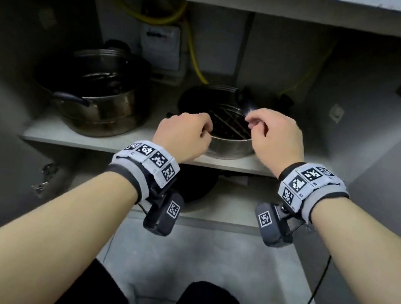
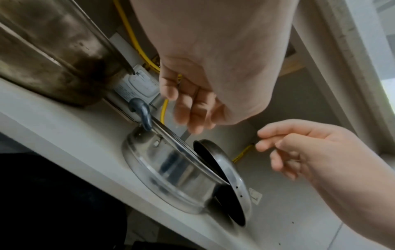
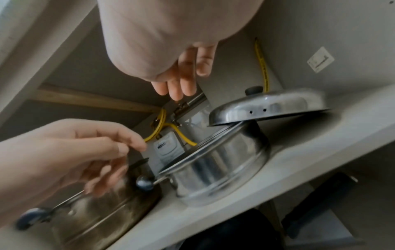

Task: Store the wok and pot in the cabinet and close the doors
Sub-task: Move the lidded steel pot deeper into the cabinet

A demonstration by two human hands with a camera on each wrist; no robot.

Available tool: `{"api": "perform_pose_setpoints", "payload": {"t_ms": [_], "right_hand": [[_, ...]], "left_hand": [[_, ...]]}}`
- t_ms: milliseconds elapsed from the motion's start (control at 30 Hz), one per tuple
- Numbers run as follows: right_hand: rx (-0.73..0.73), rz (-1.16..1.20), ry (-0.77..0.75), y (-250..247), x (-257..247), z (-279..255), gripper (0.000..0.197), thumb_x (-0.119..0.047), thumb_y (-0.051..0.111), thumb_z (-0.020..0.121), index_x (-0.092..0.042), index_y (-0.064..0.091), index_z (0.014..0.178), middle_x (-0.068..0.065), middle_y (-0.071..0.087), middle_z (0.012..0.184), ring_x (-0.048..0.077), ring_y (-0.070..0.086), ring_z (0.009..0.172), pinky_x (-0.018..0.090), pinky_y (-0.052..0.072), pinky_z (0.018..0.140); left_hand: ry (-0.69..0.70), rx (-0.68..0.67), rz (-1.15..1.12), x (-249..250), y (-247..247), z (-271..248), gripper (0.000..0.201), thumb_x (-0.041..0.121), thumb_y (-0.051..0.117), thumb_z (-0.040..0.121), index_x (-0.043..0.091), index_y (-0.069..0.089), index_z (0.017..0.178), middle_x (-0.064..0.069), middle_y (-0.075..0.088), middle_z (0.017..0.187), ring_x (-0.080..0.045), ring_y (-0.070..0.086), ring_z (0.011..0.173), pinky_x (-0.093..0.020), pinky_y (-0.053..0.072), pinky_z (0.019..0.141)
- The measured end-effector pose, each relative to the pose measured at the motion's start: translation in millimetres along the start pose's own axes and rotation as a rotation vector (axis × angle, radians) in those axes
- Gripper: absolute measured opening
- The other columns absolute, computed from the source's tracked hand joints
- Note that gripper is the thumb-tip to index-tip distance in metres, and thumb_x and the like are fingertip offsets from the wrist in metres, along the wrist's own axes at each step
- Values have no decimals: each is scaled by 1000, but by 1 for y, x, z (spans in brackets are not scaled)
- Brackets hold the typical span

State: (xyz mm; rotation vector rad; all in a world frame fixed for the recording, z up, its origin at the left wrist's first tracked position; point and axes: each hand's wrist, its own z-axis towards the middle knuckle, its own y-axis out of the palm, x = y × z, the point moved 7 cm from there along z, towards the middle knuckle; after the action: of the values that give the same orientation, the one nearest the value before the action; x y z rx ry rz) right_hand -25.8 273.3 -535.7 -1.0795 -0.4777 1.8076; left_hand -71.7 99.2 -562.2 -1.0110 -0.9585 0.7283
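A small steel pot (image 1: pixel 229 146) with a rack inside stands on the cabinet shelf (image 1: pixel 69 134) at the middle. Its lid (image 3: pixel 269 106) leans tilted on the pot's far rim. My left hand (image 1: pixel 183 135) hovers over the pot's near left rim, fingers (image 2: pixel 192 104) loosely curled and holding nothing. My right hand (image 1: pixel 271 134) hangs above the right rim, fingers (image 3: pixel 183 76) likewise loose and apart from the lid. On the level under the shelf lies a dark round pan (image 1: pixel 196 185), mostly hidden by the shelf and my wrist.
A larger tarnished steel pot (image 1: pixel 96 102) fills the shelf's left side. A gas meter (image 1: pixel 161 47) and yellow hoses (image 1: pixel 194 52) run along the back wall. Both doors stand open, left door (image 1: pixel 0 118) and right door (image 1: pixel 390 170). A black cable (image 1: pixel 313 298) trails on the floor.
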Motion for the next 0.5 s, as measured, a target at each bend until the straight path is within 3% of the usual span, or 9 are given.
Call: {"api": "perform_pose_setpoints", "payload": {"t_ms": [100, 200, 267, 367, 500], "right_hand": [[49, -102, 189, -12, 28, 22, 30, -20, 43, 85, -26, 67, 102, -7, 71, 100, 21, 65, 94, 37, 52, 84], [-66, -169, 461, -7, 73, 53, 35, -24, 50, 84, -26, 62, 116, 2, 68, 115, 29, 62, 108, 33, 48, 91], [-160, -179, 589, 2, 98, 71, 39, -24, 53, 86, -19, 59, 124, 9, 63, 126, 32, 58, 117, 31, 45, 93], [-193, -220, 637, 11, 118, 99, 38, -22, 52, 87, -8, 61, 121, 16, 63, 125, 35, 60, 113, 29, 44, 84], [-273, -249, 594, 32, 130, 118, 37, -23, 50, 90, -9, 59, 123, 17, 61, 127, 35, 58, 114, 29, 40, 83]], "left_hand": [[-43, 107, -45, -20, -3, 11, 31, 32, 43, 86, 30, 57, 113, -2, 71, 101, -36, 64, 94, -37, 41, 77], [-127, 169, -82, -44, -4, 23, 31, 34, 43, 87, 27, 56, 114, -9, 71, 103, -41, 63, 96, -41, 45, 81], [-208, 175, -81, -60, -2, 30, 33, 38, 43, 88, 20, 55, 114, -16, 69, 107, -45, 62, 99, -42, 45, 81], [-328, 93, -77, -78, 9, 37, 45, 49, 43, 88, 9, 48, 109, -24, 66, 111, -49, 61, 103, -43, 42, 79], [-338, 12, -71, -81, 29, 35, 46, 56, 46, 85, 13, 39, 102, -22, 66, 111, -46, 63, 102, -40, 39, 74]]}}
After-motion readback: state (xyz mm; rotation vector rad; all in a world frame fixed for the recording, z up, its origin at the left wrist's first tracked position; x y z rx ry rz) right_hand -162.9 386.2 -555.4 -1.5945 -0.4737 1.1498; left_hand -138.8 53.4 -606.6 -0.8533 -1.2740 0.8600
